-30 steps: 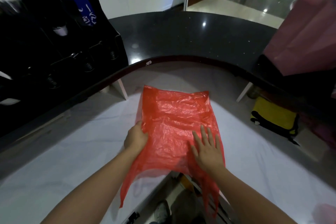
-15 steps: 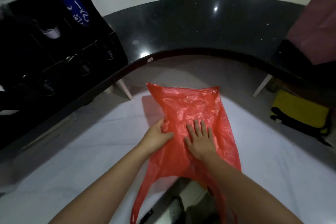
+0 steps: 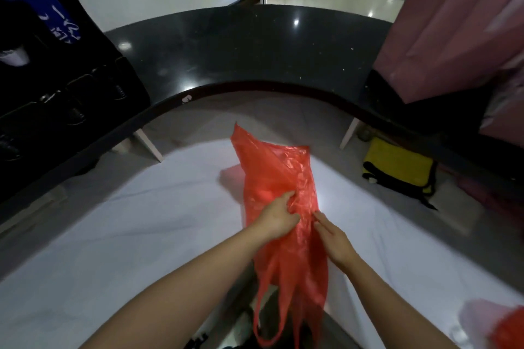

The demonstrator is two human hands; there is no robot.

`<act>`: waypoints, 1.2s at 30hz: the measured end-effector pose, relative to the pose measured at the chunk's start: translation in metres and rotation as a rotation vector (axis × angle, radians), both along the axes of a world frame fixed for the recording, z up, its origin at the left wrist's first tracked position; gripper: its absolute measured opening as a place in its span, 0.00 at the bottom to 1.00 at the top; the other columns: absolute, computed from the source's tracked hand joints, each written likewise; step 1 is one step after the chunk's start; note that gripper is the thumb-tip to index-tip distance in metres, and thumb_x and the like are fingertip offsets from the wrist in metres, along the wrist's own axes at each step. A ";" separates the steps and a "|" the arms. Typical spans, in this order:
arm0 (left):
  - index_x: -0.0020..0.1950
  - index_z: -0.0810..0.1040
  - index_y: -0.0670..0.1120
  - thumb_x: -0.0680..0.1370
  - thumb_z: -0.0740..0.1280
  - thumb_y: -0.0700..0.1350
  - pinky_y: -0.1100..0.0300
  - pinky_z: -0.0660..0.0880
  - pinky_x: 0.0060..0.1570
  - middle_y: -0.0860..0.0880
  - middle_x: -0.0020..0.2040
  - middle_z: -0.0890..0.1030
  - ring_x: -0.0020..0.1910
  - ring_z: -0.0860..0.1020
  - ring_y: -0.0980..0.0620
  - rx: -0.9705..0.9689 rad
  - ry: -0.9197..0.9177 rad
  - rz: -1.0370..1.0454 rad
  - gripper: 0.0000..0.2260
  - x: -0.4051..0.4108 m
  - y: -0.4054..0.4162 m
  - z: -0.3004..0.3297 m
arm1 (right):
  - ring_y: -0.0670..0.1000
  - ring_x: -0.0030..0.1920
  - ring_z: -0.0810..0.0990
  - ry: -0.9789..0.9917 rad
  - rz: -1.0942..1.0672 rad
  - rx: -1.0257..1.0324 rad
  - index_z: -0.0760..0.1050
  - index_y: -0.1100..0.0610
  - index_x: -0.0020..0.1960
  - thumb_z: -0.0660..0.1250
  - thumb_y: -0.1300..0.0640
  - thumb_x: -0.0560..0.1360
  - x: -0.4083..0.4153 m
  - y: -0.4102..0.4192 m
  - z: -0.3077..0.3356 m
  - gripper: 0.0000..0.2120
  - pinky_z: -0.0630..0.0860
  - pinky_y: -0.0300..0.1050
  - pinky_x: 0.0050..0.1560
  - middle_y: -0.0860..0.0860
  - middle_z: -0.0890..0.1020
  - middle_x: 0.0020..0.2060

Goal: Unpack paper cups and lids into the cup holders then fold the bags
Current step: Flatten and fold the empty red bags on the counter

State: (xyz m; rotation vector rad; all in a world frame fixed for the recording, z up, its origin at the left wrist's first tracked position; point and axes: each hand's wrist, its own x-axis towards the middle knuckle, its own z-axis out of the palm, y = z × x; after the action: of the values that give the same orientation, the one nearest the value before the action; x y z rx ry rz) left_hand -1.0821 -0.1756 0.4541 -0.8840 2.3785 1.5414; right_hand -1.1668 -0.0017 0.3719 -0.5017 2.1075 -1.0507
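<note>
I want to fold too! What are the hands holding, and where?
The left hand grips the red plastic bag at its folded-over middle; the right hand touches its right edge.

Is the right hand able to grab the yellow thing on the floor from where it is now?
Probably not. The right hand rests against the red bag on the white table, while the yellow bag lies lower down beyond the table's far edge, under the dark counter.
</note>
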 end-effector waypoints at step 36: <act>0.75 0.65 0.54 0.79 0.61 0.51 0.43 0.57 0.75 0.47 0.74 0.67 0.73 0.65 0.43 -0.904 -0.089 -0.724 0.23 0.081 -0.053 -0.068 | 0.61 0.71 0.65 1.023 0.752 0.588 0.68 0.54 0.72 0.67 0.57 0.75 0.015 -0.047 0.036 0.26 0.62 0.59 0.69 0.59 0.64 0.76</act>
State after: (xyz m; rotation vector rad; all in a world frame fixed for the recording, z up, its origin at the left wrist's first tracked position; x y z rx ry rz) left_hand -1.0008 -0.2288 0.3866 -0.0957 2.8235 0.1416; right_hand -1.1521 -0.0489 0.4083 -1.5707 2.4985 0.3732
